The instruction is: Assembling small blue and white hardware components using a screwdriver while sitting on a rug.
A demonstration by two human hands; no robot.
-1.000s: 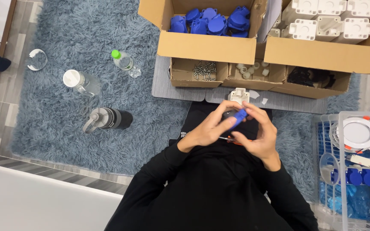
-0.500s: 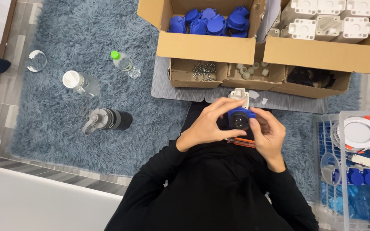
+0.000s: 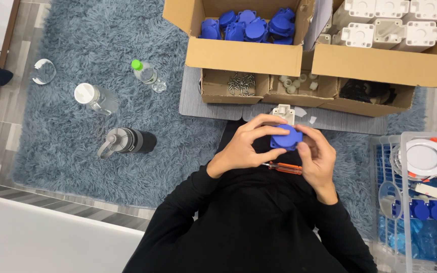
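Blue cap [image 3: 286, 137] is gripped by both hands, left hand [image 3: 246, 146] and right hand [image 3: 315, 156], above the lap, near the white base [image 3: 284, 112]. Orange screwdriver [image 3: 282, 167] is pinned loosely beneath; likely dropped if grip is shifted.

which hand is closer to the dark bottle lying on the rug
Left. The left hand sits on the near side of the blue part, toward the dark bottle; the right hand is beyond that part, farther away.
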